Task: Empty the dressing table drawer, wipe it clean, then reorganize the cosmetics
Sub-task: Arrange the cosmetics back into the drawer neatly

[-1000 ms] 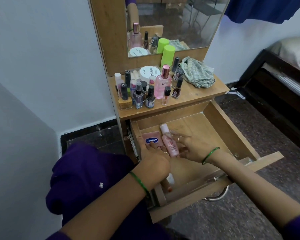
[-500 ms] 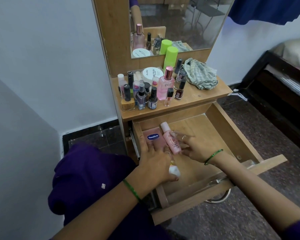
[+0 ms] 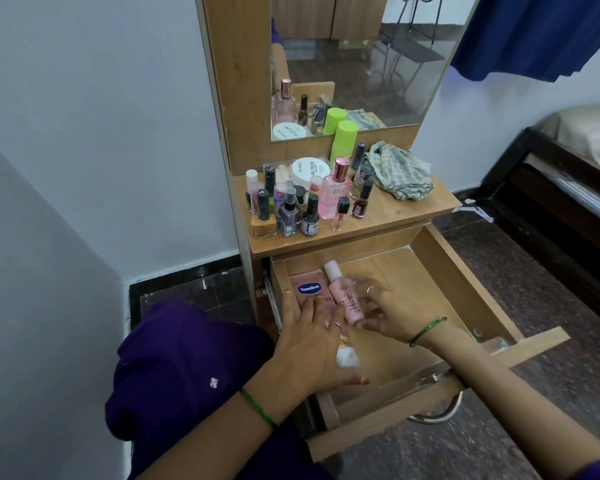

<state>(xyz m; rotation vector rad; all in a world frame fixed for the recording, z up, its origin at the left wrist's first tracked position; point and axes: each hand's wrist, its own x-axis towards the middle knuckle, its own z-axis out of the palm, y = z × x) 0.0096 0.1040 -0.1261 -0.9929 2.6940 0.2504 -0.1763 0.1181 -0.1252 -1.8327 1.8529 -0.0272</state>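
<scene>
In the open wooden drawer (image 3: 471,292), the left hand (image 3: 312,348) is pressing flat on the pink Vaseline packet (image 3: 307,287); the right hand (image 3: 390,317) is pinching the pink plastic bottle (image 3: 343,294) beside it.

Open wooden drawer (image 3: 465,289) holds a pink Vaseline pack (image 3: 307,287) beside a pink bottle (image 3: 343,292).

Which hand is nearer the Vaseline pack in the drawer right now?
Left. The left hand lies flat with its fingers on the Vaseline pack. The right hand is beyond the pink bottle, on that bottle's far side from the pack.
</scene>
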